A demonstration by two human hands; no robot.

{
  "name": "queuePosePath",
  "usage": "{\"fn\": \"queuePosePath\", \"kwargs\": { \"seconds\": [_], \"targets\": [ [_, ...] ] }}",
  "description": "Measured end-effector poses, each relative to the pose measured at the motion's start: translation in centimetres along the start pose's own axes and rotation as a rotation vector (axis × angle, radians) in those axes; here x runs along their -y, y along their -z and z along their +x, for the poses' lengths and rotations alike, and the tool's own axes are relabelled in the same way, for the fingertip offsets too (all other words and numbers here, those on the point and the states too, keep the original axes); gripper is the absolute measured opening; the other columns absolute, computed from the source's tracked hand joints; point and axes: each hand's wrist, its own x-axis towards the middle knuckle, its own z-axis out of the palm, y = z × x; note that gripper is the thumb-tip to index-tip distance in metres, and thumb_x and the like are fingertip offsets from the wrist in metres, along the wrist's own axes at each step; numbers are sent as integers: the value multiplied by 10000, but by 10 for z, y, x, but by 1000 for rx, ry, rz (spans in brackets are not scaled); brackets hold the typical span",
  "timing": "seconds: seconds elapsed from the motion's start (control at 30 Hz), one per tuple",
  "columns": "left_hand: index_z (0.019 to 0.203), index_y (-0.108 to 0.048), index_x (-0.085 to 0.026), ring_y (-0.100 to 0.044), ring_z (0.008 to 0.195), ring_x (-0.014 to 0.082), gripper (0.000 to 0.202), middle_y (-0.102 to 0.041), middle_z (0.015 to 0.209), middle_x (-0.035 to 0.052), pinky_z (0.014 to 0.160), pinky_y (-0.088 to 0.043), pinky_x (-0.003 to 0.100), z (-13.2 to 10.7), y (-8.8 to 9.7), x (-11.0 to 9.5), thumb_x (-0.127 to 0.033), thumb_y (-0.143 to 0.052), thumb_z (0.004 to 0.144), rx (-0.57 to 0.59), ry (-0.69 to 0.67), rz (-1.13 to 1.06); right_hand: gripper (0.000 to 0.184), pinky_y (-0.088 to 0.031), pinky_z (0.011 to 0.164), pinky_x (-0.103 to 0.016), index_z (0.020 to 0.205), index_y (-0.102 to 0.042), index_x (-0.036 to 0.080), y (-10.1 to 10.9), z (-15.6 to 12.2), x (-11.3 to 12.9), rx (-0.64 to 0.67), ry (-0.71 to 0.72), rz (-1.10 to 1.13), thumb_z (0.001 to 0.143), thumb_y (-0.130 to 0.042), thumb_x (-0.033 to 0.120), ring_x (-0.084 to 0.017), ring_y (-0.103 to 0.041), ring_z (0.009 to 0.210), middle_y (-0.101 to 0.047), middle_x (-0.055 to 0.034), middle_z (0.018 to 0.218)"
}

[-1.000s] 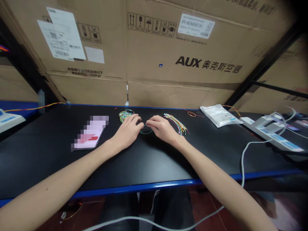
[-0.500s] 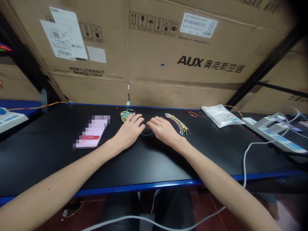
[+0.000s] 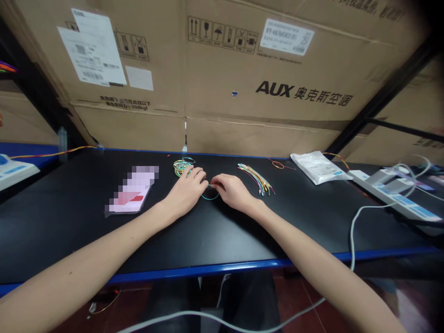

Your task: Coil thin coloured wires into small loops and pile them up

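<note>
Between my hands a thin green wire (image 3: 210, 199) bends into a loop just above the black tabletop. My left hand (image 3: 187, 187) pinches one part of it, thumb against fingertips. The fingertips of my right hand (image 3: 231, 188) are closed on the wire from the other side. Behind my left hand lies a pile of coiled wires (image 3: 181, 167), yellow, green and teal, partly hidden by the fingers. To the right of my right hand, a fanned bundle of straight coloured wires (image 3: 255, 178) rests on the table.
A phone (image 3: 133, 196) with a lit screen lies at left. Toward the back right are a small orange wire loop (image 3: 278, 164), a white plastic packet (image 3: 319, 167) and a power strip (image 3: 398, 196) with a grey cable. A large cardboard box (image 3: 215, 69) stands behind the table.
My right hand has turned and dropped slightly, its fingers now in a clearer pinch. The green loop has shifted a little left and shows more. The wire pile and bundle stay put.
</note>
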Motion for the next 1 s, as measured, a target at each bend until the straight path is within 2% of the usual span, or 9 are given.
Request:
{"fn": "queuePosePath", "kwargs": {
  "seconds": [0.27, 0.53, 0.63, 0.77, 0.87, 1.0],
  "targets": [
    [849, -653, -164, -558, 980, 280, 217, -600, 952, 123, 952, -419, 517, 0, -1, 5, -122, -445, 893, 13, 60, -14, 132, -475, 728, -275, 971, -682, 178, -2, 0, -3, -71, 17, 94, 867, -603, 164, -165, -643, 782, -704, -61, 890],
    [873, -630, -161, -534, 919, 243, 229, -581, 943, 97, 873, -436, 433, -1, 0, 0, -191, -413, 937, 47, 83, -43, 161, -449, 706, -273, 891, -725, 191, 1, -2, 0, -44, -13, 9, 903, -565, 199, -161, -624, 760, -695, -57, 856],
    [873, -623, -163, -534, 905, 236, 225, -581, 939, 93, 854, -444, 417, -1, -1, -1, -191, -410, 938, 52, 83, -69, 194, -432, 701, -273, 878, -715, 189, 1, -2, 0, -42, 26, -72, 926, -527, 205, -161, -605, 774, -680, -59, 849],
    [878, -626, -151, -544, 936, 248, 209, -588, 949, 106, 883, -447, 435, -2, -4, 0, -170, -424, 929, 49, 38, -17, 229, -398, 665, -271, 842, -681, 178, 5, -2, -1, 28, 142, -228, 943, -476, 166, -162, -553, 773, -647, -60, 821],
    [872, -632, -137, -545, 1012, 265, 194, -598, 968, 121, 953, -426, 457, -2, -6, 1, -93, -444, 893, 44, -15, 80, 225, -378, 651, -279, 826, -652, 162, 10, -1, 0, 94, 217, -326, 925, -462, 93, -165, -516, 766, -626, -62, 819],
    [857, -639, -151, -547, 1072, 265, 223, -614, 963, 114, 1021, -392, 482, -1, -5, 1, -41, -445, 864, 36, -58, 139, 214, -371, 669, -284, 828, -637, 146, 16, 0, 2, 149, 259, -350, 915, -459, 63, -163, -504, 761, -616, -65, 823]
  ]
}}
